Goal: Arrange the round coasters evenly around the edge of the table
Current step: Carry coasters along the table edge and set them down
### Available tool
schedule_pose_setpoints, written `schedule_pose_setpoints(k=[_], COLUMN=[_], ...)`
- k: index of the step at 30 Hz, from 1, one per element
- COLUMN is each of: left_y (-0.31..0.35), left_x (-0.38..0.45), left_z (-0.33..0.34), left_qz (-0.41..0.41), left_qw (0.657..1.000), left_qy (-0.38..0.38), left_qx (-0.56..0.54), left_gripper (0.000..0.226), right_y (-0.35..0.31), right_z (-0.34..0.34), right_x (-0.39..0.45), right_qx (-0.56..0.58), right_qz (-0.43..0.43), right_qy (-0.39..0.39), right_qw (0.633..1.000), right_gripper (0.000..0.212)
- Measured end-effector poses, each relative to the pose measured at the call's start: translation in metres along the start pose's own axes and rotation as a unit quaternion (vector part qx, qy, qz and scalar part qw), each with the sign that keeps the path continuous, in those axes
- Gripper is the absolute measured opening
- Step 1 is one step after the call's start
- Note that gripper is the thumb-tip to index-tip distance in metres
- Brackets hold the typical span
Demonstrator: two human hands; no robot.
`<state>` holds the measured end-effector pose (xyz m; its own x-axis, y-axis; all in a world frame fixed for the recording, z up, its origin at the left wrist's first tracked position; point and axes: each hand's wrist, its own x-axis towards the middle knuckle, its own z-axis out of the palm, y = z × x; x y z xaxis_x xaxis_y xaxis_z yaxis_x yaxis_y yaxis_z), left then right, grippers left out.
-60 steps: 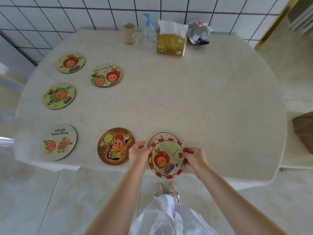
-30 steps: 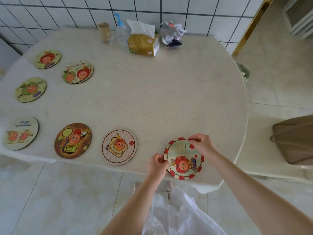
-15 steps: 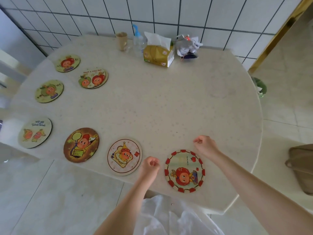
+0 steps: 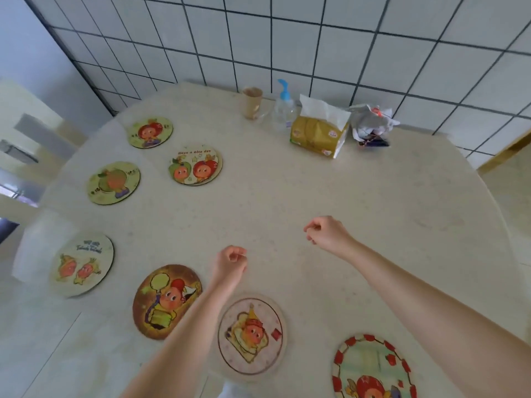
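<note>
Both hands are held above the desk with nothing in them. The left hand is loosely curled, its fingers drawn together on nothing; the right hand is likewise curled, thumb and fingertips nearly meeting, empty.

Seven coasters are seen. A stack, apparently more than one coaster, lies well beyond the left fingers, inboard of the rim. Two green coasters lie farther left of it along the edge. A pale coaster and a brown one lie left of and behind the left fingers. A toast coaster lies behind the left fingers, partly under the forearm, and a red-bordered coaster lies behind the right fingers, cut by the frame.

The next piece is judged to come from the stack. Only the top coaster should be lifted, pinched at opposite rims so those beneath are not dragged. It is best set past the red-bordered one, right of the right fingers, where the rim is bare, with a matching gap and the same inset from the edge.
</note>
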<state>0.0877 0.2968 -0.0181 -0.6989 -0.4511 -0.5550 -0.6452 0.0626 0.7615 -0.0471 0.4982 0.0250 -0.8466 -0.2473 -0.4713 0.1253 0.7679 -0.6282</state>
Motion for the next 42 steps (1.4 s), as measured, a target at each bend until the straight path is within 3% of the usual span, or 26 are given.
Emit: schedule_pose_setpoints(k=[10,18,23,27,29,30,32,33,36,39,42], left_y=[0.056,0.08,0.091,0.102,0.107,0.11,0.11,0.111,0.112,0.114,0.108], left_x=[0.175,0.273,0.298,0.298,0.299,0.301,0.302,0.302,0.302,0.295,0.288], left_z=[-0.136,-0.189,-0.184,-0.175,-0.177,-0.178,-0.181,-0.181,-0.182,-0.185,-0.181], left_qz=[0.016,0.026,-0.006,-0.033,-0.076,-0.102,-0.111,-0.105,-0.106,-0.136,-0.12], left_qw=[0.993,0.978,0.983,0.984,0.972,0.964,0.955,0.958,0.965,0.96,0.967], left_qy=[0.089,0.197,0.178,0.174,0.185,0.19,0.187,0.178,0.151,0.118,0.103], left_qx=[0.075,0.057,0.041,-0.032,-0.123,-0.158,-0.201,-0.198,-0.186,-0.217,-0.2], left_gripper=[0.027,0.041,0.045,0.048,0.051,0.053,0.037,0.02,0.013,0.005,0.014], right_y=[-0.161,-0.216,-0.237,-0.25,-0.254,-0.252,-0.248,-0.247,-0.247,-0.248,-0.242], right_z=[0.075,0.114,0.131,0.138,0.141,0.141,0.143,0.143,0.145,0.15,0.149], right_x=[0.138,0.219,0.234,0.237,0.238,0.242,0.247,0.248,0.249,0.247,0.237], right_qx=[0.057,0.098,0.085,0.092,0.113,0.132,0.181,0.206,0.223,0.21,0.211], right_qz=[0.031,0.093,0.116,0.119,0.118,0.127,0.15,0.154,0.141,0.108,0.08], right_qy=[-0.025,-0.013,0.014,-0.001,-0.006,0.004,0.005,-0.002,-0.02,-0.026,-0.034], right_qw=[0.998,0.991,0.99,0.989,0.987,0.983,0.972,0.966,0.964,0.971,0.974], right_gripper=[0.015,0.04,0.047,0.008,0.011,0.024,0.036,0.031,0.004,0.016,0.018])
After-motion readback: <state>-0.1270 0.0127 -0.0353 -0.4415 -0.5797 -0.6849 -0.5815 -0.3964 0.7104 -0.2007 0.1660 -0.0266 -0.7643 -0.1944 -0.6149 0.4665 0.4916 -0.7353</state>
